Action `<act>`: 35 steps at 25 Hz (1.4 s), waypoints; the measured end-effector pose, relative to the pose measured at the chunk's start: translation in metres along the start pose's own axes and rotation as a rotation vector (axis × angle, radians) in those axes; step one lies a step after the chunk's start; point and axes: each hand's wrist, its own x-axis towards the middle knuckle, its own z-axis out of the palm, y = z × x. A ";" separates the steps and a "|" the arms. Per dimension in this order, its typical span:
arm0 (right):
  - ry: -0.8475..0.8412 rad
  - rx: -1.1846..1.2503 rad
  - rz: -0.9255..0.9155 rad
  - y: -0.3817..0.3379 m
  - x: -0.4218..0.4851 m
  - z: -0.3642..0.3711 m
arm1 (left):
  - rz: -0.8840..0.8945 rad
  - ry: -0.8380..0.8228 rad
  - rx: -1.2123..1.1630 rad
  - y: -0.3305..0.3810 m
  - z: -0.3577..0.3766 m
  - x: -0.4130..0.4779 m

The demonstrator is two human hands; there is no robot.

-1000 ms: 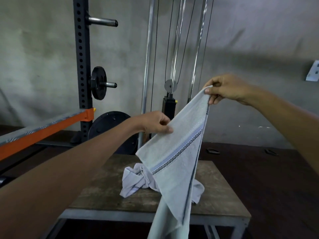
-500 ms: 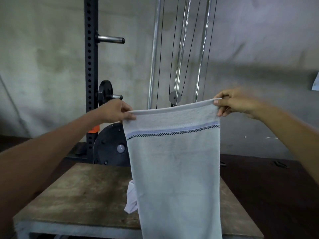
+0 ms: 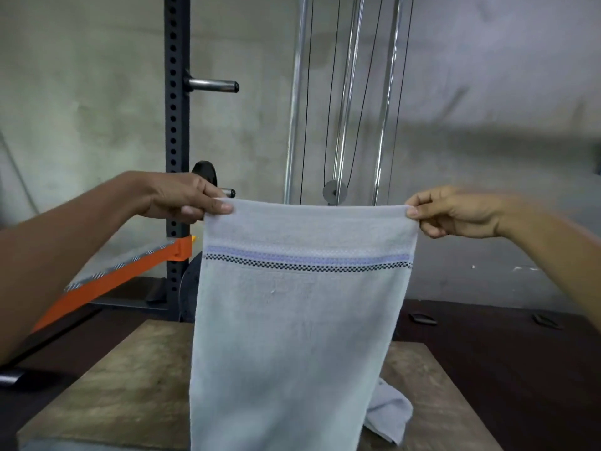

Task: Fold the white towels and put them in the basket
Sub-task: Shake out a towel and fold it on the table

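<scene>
Head view: white towel [image 3: 292, 320] hangs flat above wooden table [image 3: 113, 385], top edge stretched level. Left hand [image 3: 185, 198] pinches one upper corner, right hand [image 3: 455, 211] other. Second towel [image 3: 390, 415] crumpled on table behind. Basket unseen. Cloth likely light, limp, non-slippery; corners best hold for folding.

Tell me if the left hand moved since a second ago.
Yes. The left hand moved leftward, from near the cable pulley to in front of the black rack upright, spreading the white towel.
</scene>
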 end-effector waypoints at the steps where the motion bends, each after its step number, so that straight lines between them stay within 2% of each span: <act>1: 0.021 0.000 0.015 0.005 0.009 0.002 | -0.029 0.047 0.016 -0.005 0.000 0.010; 5: 0.145 0.117 0.054 0.033 0.052 0.006 | -0.045 0.302 -0.147 -0.032 0.019 0.053; 8: 0.334 0.145 -0.024 0.039 0.083 0.003 | 0.125 0.525 -0.164 -0.033 0.024 0.083; 11: 0.550 0.149 -0.239 0.004 0.100 -0.020 | 0.365 0.696 -0.124 0.011 -0.001 0.090; 13: 0.624 0.153 -0.371 -0.033 0.094 -0.038 | 0.507 0.729 -0.141 0.048 -0.023 0.078; 16: 0.609 0.153 -0.469 -0.074 0.075 -0.047 | 0.644 0.753 -0.167 0.077 -0.047 0.045; 18: 0.587 0.150 -0.459 -0.078 0.060 -0.039 | 0.642 0.738 -0.185 0.072 -0.048 0.027; 20: 0.535 0.104 -0.394 -0.062 0.044 -0.023 | 0.566 0.722 -0.145 0.048 -0.034 0.012; 23: 0.408 0.020 -0.205 -0.009 0.018 0.010 | 0.393 0.588 -0.111 -0.010 0.007 -0.007; 25: 0.277 0.006 -0.067 0.037 -0.006 0.039 | 0.248 0.393 -0.103 -0.057 0.040 -0.023; 28: 0.025 0.024 0.157 0.100 -0.041 0.081 | -0.002 -0.017 0.048 -0.125 0.084 -0.041; 30: -0.133 -0.001 0.269 0.139 -0.056 0.102 | -0.105 -0.243 0.094 -0.164 0.109 -0.047; 35: -0.487 0.040 0.487 0.212 -0.061 0.134 | -0.324 -0.597 0.058 -0.215 0.160 -0.043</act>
